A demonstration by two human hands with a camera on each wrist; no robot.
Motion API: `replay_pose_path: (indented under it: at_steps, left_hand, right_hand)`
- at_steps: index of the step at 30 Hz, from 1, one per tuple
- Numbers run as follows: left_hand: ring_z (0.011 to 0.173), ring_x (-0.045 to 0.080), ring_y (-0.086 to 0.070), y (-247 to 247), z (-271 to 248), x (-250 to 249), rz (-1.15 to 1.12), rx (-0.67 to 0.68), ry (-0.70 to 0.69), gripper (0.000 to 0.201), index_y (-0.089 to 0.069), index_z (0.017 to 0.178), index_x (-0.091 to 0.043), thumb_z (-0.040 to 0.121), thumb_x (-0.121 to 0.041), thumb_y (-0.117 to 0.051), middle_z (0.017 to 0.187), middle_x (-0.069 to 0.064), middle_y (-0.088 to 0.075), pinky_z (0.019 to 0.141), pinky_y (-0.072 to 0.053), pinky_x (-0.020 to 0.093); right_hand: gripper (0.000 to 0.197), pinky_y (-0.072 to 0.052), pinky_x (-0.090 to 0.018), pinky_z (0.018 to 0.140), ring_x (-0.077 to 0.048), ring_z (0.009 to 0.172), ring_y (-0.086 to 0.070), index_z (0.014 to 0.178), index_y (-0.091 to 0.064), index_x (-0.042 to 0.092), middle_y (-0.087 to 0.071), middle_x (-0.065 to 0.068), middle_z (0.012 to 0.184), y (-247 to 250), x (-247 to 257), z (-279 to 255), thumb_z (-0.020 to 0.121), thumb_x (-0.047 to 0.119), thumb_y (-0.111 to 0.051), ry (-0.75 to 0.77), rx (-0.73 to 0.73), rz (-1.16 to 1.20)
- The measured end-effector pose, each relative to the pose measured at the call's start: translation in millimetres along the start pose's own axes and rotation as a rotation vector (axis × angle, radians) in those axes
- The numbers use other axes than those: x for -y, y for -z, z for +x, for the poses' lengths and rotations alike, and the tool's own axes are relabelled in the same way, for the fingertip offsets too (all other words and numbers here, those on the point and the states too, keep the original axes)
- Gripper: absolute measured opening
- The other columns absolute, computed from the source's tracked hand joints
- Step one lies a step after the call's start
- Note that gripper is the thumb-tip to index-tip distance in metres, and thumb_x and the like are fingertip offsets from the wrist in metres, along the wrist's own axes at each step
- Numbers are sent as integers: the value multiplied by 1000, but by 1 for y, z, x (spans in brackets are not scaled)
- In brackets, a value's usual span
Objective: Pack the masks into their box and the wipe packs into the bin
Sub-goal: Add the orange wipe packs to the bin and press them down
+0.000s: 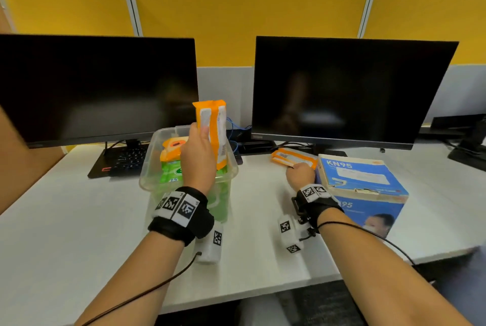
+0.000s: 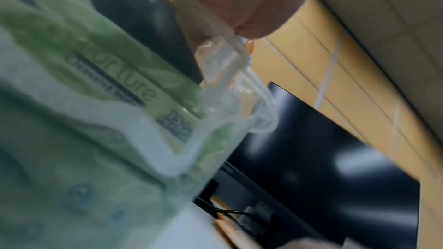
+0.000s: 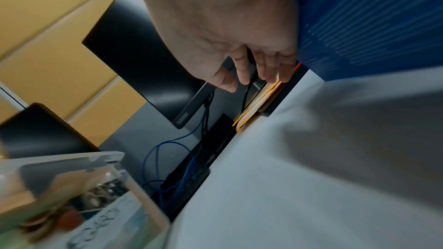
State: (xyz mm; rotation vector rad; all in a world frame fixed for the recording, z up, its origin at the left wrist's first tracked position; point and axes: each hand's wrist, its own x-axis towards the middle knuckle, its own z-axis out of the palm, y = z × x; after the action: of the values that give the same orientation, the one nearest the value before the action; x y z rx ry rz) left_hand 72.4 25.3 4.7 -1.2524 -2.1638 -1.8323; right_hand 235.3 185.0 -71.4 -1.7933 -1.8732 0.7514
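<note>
My left hand point(image 1: 198, 152) grips an orange wipe pack point(image 1: 213, 131) upright, its lower end just above the clear plastic bin point(image 1: 153, 141). The bin holds green wipe packs point(image 1: 171, 170) and another orange pack point(image 1: 172, 146). In the left wrist view the green pack point(image 2: 107, 86) fills the frame behind the bin's rim point(image 2: 239, 60). My right hand point(image 1: 299, 173) is at the near end of flat orange packets point(image 1: 292, 156) lying on the desk beside the blue KN95 mask box point(image 1: 360, 181). In the right wrist view the fingertips point(image 3: 271, 71) touch the packets point(image 3: 256, 105), thumb apart.
Two dark monitors point(image 1: 97, 86) point(image 1: 349, 89) stand behind the bin and the box. A keyboard point(image 1: 123, 160) lies left of the bin, and blue cables point(image 1: 234, 128) hang between the monitors. Yellow partition panels close off the back of the white desk point(image 1: 79, 220).
</note>
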Motion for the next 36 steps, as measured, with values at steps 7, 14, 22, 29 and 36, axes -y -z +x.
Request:
replay_pose_path:
  at_steps: [7,14,22,29,36]
  left_hand:
    - [89,18,-52,-14,23,5,-54,20,160,32,-49,118,-4,105,-25,-28,105,9,-57,73,-37,28]
    - [121,30,-51,-12,28,10,-17,35,284,33,-36,134,-2,102,-11,-36,137,16,-48,80,-37,25]
    - [121,30,-52,-12,33,16,-114,-47,336,33,-35,133,-2,100,-7,-36,136,16,-48,86,-44,30]
    - [119,29,-54,-10,43,33,-328,-103,488,36,-35,136,-10,100,-14,-32,135,11,-51,99,-47,48]
    - [119,29,-54,-6,42,30,-537,-26,542,38,-34,139,-16,101,-17,-32,137,7,-51,99,-46,51]
  right_hand:
    - [54,-30,-45,112,-35,140,-28,145,-36,9,-30,-15,151,-15,22,28,98,35,-40,83,229,-505]
    - [77,-9,-73,107,-57,138,10,149,-25,24,10,-26,155,-39,32,58,82,26,-63,125,355,-846]
    - [53,-12,-65,113,-36,143,-18,145,-34,21,-22,-12,155,-37,33,62,94,28,-48,167,305,-774]
    - [35,-37,-50,104,-38,120,-51,127,-51,4,-54,-17,124,-1,53,24,93,13,-45,451,103,-288]
    - [39,-47,-33,101,-14,121,-53,138,-46,14,-49,-2,136,84,108,-40,99,15,-47,759,207,537]
